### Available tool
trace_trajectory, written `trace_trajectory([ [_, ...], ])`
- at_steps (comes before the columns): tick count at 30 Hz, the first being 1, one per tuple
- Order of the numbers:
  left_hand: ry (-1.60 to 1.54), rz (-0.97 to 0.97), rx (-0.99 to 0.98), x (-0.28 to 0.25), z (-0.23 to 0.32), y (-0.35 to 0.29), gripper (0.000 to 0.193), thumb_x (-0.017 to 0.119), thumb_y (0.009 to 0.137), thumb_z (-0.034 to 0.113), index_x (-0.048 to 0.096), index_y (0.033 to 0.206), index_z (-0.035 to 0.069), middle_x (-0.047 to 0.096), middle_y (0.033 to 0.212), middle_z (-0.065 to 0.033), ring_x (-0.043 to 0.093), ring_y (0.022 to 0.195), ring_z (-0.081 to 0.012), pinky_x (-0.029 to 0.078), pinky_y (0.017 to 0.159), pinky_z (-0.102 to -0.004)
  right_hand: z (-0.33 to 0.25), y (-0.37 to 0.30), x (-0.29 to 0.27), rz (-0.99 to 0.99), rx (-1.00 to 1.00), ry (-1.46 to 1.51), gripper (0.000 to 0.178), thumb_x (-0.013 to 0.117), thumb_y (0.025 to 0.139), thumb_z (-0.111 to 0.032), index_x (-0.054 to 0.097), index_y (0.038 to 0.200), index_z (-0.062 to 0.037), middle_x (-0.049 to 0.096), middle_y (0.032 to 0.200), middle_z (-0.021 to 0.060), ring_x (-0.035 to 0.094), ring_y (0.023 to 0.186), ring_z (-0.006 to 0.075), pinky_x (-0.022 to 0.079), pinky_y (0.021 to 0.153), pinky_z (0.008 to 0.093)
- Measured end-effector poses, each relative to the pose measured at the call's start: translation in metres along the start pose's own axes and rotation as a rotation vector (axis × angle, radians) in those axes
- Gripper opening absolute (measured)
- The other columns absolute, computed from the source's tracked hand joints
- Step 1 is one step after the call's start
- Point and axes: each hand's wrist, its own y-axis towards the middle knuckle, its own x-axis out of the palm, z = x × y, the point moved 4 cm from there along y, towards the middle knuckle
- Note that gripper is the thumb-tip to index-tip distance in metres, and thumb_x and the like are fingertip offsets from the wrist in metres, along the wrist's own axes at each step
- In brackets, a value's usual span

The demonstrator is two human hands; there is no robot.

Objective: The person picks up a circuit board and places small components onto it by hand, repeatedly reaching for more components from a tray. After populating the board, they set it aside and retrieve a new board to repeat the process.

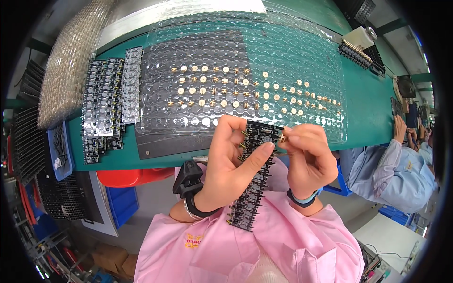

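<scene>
Holding a long black circuit-board panel (250, 193) in left hand (229, 172), in front of a pink smock (226, 254). Taking clock directions from panel centre, 12 straight up the view. Tilting it: top end toward 1, bottom end toward 7. Laying left thumb across the front face, curling the other fingers along the left edge and behind; closed on the panel, can't see every tip.

Pinching a small gold-coloured spool-shaped part (282, 137) in right hand (309, 158), thumb and forefinger nearly together, right at the panel's top right corner. Can't tell seated from merely touching.

Wearing a black wrist device (190, 177) at 9 and a blue-and-black wristband (304, 200) at 4.

Got at 12, on the green table (368, 101), a flat clear bubble-wrap sheet (292, 52) bearing rows of loose spool parts (236, 104), some flat, some on edge. Running under its left part: a black flat sheet (174, 148).

Stacking at 10: more circuit-board panels (104, 99); beyond, piled bubble wrap (71, 66). Showing at 9: red stool seat (132, 177), then blue tray (67, 162). At 1, white bottle (359, 38). At 3, co-worker in light blue (401, 177).
</scene>
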Motion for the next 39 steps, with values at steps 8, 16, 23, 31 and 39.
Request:
trace_trajectory([
  [8,-0.065,0.02,-0.063,0.001,-0.007,-0.002,0.027,0.054,0.081,0.002,0.033,0.098,0.002,0.054,0.09,-0.0072,0.052,0.075,-0.0043,0.041,0.056,-0.0142,-0.002,0.007,-0.002,-0.115,-0.13,-0.124,0.025,0.061,0.06,0.013,0.061,0.082,0.0004,0.061,0.076,0.0078,0.056,0.071,0.0209,0.044,0.063,0.0283],
  [16,-0.382,0.047,-0.206,0.007,-0.01,-0.004,0.025,0.046,0.085,0.005,0.034,0.106,0.004,0.05,0.077,-0.0056,0.045,0.053,-0.007,0.035,0.044,-0.0166,0.023,0.015,-0.05,0.11,0.08,-0.244,0.015,0.057,0.068,0.01,0.059,0.081,0.0029,0.059,0.073,0.0108,0.052,0.065,0.0164,0.042,0.06,0.0253],
  [23,-0.398,0.096,-0.195,0.009,-0.01,-0.002,0.026,0.045,0.086,0.009,0.034,0.109,0.006,0.046,0.068,-0.0054,0.03,0.04,-0.0071,0.024,0.033,-0.0199,0.088,0.027,-0.14,0.023,0.351,-0.869,0.01,0.063,0.071,-0.005,0.061,0.079,-0.0009,0.059,0.071,0.0045,0.048,0.057,0.0102,0.039,0.054,0.0225],
  [31,-0.362,0.078,-0.169,0.009,-0.006,-0.003,0.026,0.046,0.086,0.009,0.034,0.109,0.006,0.045,0.065,-0.0051,0.03,0.039,-0.0076,0.024,0.033,-0.0196,0.105,0.038,-0.132,-0.043,0.403,-0.873,0.013,0.064,0.071,-0.012,0.063,0.077,-0.0001,0.058,0.064,0.005,0.048,0.052,0.0105,0.04,0.051,0.0235],
  [39,-0.378,0.115,-0.194,0.01,-0.006,-0.002,0.027,0.046,0.085,0.007,0.034,0.109,0.005,0.046,0.066,-0.0056,0.032,0.039,-0.0082,0.025,0.034,-0.0195,0.118,0.055,-0.135,-0.172,0.612,-0.939,0.019,0.063,0.07,-0.016,0.062,0.073,0.0029,0.057,0.057,0.0078,0.052,0.051,0.0123,0.042,0.051,0.0256],
])
